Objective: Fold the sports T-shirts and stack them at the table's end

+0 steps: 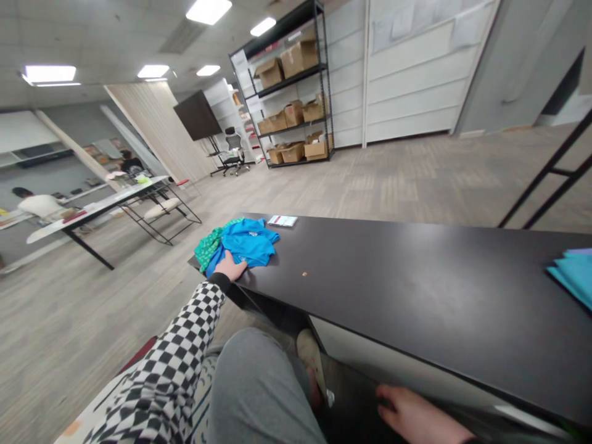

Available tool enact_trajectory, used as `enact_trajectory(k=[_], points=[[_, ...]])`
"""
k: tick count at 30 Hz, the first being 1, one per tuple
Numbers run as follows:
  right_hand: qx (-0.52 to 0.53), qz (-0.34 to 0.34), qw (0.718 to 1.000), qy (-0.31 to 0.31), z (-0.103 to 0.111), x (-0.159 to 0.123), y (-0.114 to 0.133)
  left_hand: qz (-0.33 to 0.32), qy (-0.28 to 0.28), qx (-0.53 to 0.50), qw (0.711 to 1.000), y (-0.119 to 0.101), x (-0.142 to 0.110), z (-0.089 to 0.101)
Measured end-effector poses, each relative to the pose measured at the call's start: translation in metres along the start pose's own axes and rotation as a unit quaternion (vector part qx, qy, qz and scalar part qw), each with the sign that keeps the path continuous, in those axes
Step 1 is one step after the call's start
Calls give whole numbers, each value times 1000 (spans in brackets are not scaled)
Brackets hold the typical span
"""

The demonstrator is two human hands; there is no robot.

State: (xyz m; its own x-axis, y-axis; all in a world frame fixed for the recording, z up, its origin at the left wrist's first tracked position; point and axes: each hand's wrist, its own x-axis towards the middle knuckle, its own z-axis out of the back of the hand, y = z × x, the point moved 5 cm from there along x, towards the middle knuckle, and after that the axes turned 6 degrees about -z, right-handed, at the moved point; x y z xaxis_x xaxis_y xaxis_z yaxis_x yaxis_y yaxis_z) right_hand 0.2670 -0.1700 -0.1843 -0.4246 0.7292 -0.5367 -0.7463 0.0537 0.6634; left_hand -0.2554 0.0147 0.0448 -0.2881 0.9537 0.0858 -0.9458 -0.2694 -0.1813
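My left hand (230, 267), in a checkered black-and-white sleeve, reaches to the far left end of a dark table (393, 277) and its fingers close on the near edge of a bright blue garment (247, 242). A green patterned cloth (209, 245) lies under and beside the blue one. My right hand (409, 414) is low, below the table's front edge, with fingers curled against the underside; whether it holds anything is hidden. My grey-trousered knee (259, 382) is between the two arms.
A small white and red card (282, 221) lies behind the blue garment. Folded teal cloth (573, 275) sits at the table's right edge. A tiny crumb (304, 274) is on the tabletop. Black shelving with cardboard boxes (291, 86) stands far back; a person (39, 205) sits at a white table on the left.
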Motion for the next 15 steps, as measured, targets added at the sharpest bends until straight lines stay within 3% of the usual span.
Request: enact_trajectory(k=[6,9,12,15], points=[[-28,22,999,-6,-2,3,-4,56,-10,-54,997,14,-4,6],[-41,19,999,-12,-2,2,-4,73,-31,-89,993,11,4,16],[-51,15,998,-19,0,0,-3,79,-63,-146,984,1,19,39],[-57,5,998,-22,0,-2,-5,74,-121,-231,963,-13,39,82]])
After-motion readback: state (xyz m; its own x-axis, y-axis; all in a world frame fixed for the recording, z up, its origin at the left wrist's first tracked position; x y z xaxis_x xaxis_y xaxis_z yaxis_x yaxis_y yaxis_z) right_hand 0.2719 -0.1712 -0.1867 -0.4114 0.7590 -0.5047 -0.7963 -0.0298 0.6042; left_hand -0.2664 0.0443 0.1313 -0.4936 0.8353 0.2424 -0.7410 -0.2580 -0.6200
